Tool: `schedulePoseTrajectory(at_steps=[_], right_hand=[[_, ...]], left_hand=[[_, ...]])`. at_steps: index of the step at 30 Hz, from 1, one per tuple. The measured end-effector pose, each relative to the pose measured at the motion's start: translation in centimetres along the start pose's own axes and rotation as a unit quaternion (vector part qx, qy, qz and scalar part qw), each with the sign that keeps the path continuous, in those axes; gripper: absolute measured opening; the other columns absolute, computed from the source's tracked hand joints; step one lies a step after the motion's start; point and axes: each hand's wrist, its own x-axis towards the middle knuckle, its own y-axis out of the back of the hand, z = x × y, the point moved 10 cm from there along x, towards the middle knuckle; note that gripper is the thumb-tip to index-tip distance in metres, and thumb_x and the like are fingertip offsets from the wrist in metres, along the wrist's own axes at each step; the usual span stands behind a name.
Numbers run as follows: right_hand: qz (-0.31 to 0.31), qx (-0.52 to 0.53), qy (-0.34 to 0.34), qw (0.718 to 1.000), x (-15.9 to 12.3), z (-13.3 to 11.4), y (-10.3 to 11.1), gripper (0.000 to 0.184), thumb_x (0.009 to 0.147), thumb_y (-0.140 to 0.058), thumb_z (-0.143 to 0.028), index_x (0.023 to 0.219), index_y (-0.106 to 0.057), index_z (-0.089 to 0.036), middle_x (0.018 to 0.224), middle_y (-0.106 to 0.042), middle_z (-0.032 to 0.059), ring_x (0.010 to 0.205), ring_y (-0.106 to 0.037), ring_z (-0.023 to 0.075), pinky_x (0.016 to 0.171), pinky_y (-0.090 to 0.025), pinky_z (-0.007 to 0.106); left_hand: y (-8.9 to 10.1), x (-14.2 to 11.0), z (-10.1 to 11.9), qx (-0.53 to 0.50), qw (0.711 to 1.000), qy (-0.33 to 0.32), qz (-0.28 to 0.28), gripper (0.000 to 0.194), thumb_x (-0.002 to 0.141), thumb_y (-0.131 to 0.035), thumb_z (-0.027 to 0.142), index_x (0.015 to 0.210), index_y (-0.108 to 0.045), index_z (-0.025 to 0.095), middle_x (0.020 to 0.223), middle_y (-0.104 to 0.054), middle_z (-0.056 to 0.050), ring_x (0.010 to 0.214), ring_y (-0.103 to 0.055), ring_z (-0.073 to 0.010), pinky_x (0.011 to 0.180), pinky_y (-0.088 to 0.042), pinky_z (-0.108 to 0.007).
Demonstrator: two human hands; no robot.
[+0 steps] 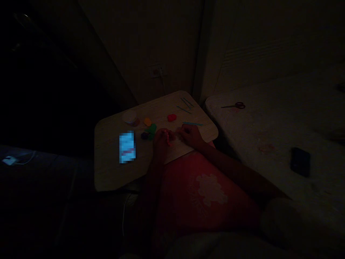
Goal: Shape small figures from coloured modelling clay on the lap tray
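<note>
Your left grip [161,141] is holding a pink strand [168,139], axis eleven-to-five, at nine o'clock from your right grip [190,134], closure unclear.

I can make out the right forearm [229,162] slanting inward to the right hand [190,133], fingers [184,134] bent, just beside the left hand [161,139] on its straighter left forearm [154,174], though the dimness hides how firmly either hand closes.

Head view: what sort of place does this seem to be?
Probably a dimly lit room in a home: a small wood-look table stands near a wall socket, with scissors on a broad surface beside it.
</note>
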Motion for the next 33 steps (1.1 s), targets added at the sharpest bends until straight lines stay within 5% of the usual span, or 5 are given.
schedulePoseTrajectory(at_steps=[5, 15, 23, 28, 33], right_hand=[[-0.027, -0.007, 0.005, 1.0, 0.1, -0.2, -0.6, 0.051, 0.098, -0.044, -0.052, 0.057, -0.042, -0.022, 0.055, -0.044, -0.002, 0.057, -0.041, 0.0134, 0.058, -0.03, 0.03], [-0.009, 0.007, 0.057, 0.998, 0.3, -0.8, -0.3, 0.023, 0.097, -0.047, -0.039, 0.082, -0.051, -0.022, 0.079, -0.061, 0.003, 0.075, -0.053, 0.0185, 0.073, -0.045, 0.031], [-0.029, 0.055, 0.032, 0.998, 0.2, -0.2, -0.8, 0.023, 0.095, -0.053, -0.033, 0.1, -0.07, -0.018, 0.079, -0.07, 0.0046, 0.066, -0.062, 0.0176, 0.068, -0.048, 0.031], [-0.01, 0.036, 0.08, 0.996, 0.2, -1.0, -0.2, 0.023, 0.091, -0.059, -0.029, 0.1, -0.077, -0.019, 0.094, -0.076, 0.0083, 0.084, -0.068, 0.0209, 0.079, -0.051, 0.034], [0.005, 0.019, 0.089, 0.996, 0.3, -0.9, 0.2, 0.023, 0.091, -0.062, -0.03, 0.102, -0.079, -0.02, 0.097, -0.075, 0.0087, 0.086, -0.067, 0.0203, 0.078, -0.05, 0.033]], left_hand=[[-0.4, 0.2, -0.4, -0.016, 1.0, 0.012, -0.022, 0.036, 0.077, -0.079, 0.049, 0.089, -0.065, 0.018, 0.06, -0.053, 0.004, 0.044, -0.045, -0.0068, 0.037, -0.034, -0.019], [-0.3, 0.1, -0.1, 0.014, 1.0, -0.006, -0.014, 0.038, 0.078, -0.079, 0.054, 0.081, -0.065, 0.018, 0.049, -0.037, 0.007, 0.041, -0.034, -0.006, 0.038, -0.029, -0.019], [0.0, -0.1, 0.1, 0.065, 0.998, 0.001, -0.001, 0.027, 0.078, -0.075, 0.04, 0.091, -0.076, 0.016, 0.053, -0.05, 0.003, 0.046, -0.043, -0.0075, 0.043, -0.032, -0.02], [0.5, -0.1, 0.6, 0.114, 0.993, -0.025, 0.011, 0.029, 0.082, -0.074, 0.039, 0.099, -0.078, 0.017, 0.058, -0.057, 0.002, 0.053, -0.049, -0.0083, 0.049, -0.037, -0.019], [0.4, 0.1, 0.5, 0.052, 0.998, -0.014, 0.017, 0.029, 0.083, -0.074, 0.042, 0.097, -0.077, 0.017, 0.058, -0.051, 0.003, 0.052, -0.044, -0.0079, 0.049, -0.038, -0.02]])
